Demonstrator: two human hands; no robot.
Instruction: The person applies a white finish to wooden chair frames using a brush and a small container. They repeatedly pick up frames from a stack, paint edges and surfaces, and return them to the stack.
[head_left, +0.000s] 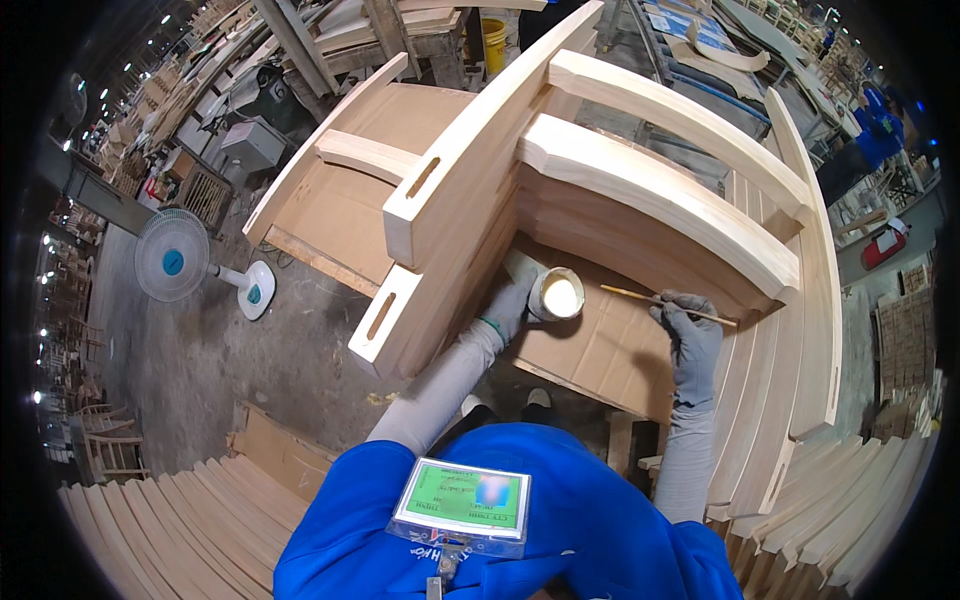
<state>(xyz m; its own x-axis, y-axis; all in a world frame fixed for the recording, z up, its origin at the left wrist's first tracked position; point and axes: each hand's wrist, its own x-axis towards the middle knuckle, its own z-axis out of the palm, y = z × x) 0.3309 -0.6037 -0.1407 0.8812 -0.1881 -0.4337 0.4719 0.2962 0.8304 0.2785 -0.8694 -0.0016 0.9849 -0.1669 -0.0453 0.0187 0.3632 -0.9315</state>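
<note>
My left hand (508,306), in a grey glove, is closed around a small cup (558,275) holding a white liquid. The cup is tipped toward the camera, above a brown cardboard sheet (560,352). To its right, my right hand (688,322), also gloved, pinches a thin wooden stick (632,295). The stick's left end points toward the cup, apart from it. Ahead of both hands stands a pale wooden frame with a curved rail (660,200). A slotted wooden post (430,190) rises beside my left hand. Stacked curved wooden pieces (765,330) stand by my right hand.
A white fan (172,256) stands on the concrete floor at the left. Rows of wooden slats (190,520) fill the lower left, and more wooden pieces (840,510) the lower right. A yellow bucket (493,45) is at the back. Another person (872,135) is at the far right.
</note>
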